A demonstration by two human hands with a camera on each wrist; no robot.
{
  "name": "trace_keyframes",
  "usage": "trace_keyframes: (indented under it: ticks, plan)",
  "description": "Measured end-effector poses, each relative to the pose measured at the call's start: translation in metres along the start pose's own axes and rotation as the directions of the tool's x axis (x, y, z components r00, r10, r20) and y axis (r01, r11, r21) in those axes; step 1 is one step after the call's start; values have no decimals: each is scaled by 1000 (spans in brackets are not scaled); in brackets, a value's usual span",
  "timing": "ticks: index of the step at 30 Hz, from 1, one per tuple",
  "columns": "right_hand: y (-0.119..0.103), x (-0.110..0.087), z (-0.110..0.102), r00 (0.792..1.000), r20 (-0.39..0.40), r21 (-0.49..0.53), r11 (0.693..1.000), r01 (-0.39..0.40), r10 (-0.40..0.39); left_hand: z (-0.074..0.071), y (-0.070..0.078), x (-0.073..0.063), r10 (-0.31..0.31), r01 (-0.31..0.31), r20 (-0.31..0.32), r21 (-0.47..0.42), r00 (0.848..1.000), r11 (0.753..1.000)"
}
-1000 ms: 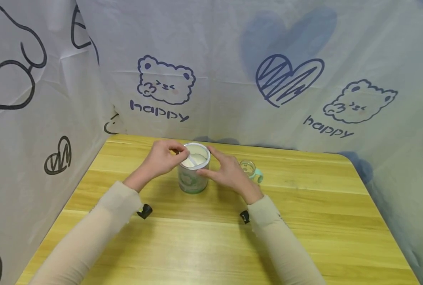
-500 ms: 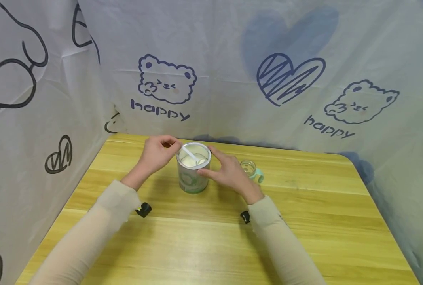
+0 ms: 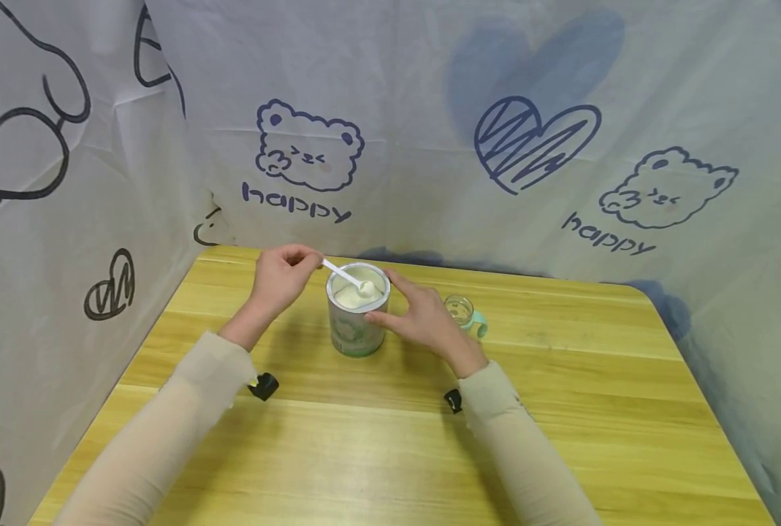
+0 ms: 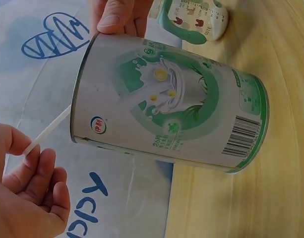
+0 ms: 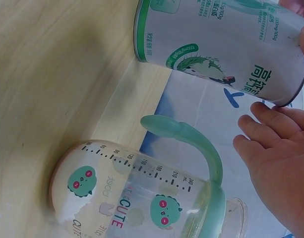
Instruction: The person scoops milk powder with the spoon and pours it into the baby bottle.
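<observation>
My left hand (image 3: pixel 280 279) pinches the thin handle of a white scoop (image 3: pixel 342 273) between thumb and index finger. The scoop's bowl, heaped with pale powder (image 3: pixel 367 288), sits inside the mouth of an open milk powder can (image 3: pixel 356 334). White and green, the can stands upright on the table. My right hand (image 3: pixel 421 318) steadies it by the upper side, thumb at the near rim and fingers toward the back. Beside that hand is an uncapped clear baby bottle (image 5: pixel 147 186) with a green handle (image 5: pixel 191 141), partly hidden by the hand in the head view.
The wooden table (image 3: pixel 364 453) reaches back to a white cloth (image 3: pixel 423 204) with bear and heart drawings. A similar cloth hangs along the left side. A black wrist camera (image 3: pixel 264 386) hangs below the left sleeve, another (image 3: pixel 453 400) by the right.
My left hand has drawn back left and slightly up, lifting the scoop so its powder-filled bowl now shows at the can's mouth. The right hand and can have stayed put.
</observation>
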State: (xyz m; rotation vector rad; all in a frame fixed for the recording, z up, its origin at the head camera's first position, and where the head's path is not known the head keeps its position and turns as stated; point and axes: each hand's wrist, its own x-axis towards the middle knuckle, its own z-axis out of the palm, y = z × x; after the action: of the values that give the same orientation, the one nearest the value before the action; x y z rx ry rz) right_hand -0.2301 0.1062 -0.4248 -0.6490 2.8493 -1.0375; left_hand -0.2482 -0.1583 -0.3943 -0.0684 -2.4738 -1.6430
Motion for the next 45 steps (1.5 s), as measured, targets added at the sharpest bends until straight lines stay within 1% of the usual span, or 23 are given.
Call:
trace_keyframes:
  ticks: [2,6,9,12,16,20,25,33,40,45]
  plan:
    - [0,0,0,1000,5,-1,1000,-4,4,0,-1,1,-29,29,-7,-19,1000,999]
    - [-1,-1,-1,1000,6,-7,1000,-8,8,0,-1,2,-116,115,-8,-83,993,990]
    - [-1,-1,-1,1000,3,-12,1000,-7,7,0,-1,3,-183,182,4,-134,983,974]
    - [-1,-1,-1,1000,1,-12,1000,-6,6,1,-2,3,-242,242,18,-167,970,956]
    - [0,-1,-1,1000,0,-9,1000,-4,4,3,-3,3,-291,291,32,-214,956,932]
    - [0,-1,-1,1000,2,-12,1000,-7,7,3,-4,3,-312,312,41,-243,949,918]
    - [1,-2,-3,1000,5,-20,1000,-11,11,4,-2,4,-326,326,44,-242,944,914]
    - [4,-6,-13,1000,12,-50,999,-13,13,4,5,6,-309,312,51,-246,950,918]
    - [8,-11,-22,1000,4,-69,997,-22,23,3,10,8,-321,325,59,-253,945,911]
    - [12,-16,-29,999,-7,-62,997,-43,43,2,14,8,-314,321,69,-263,947,910]
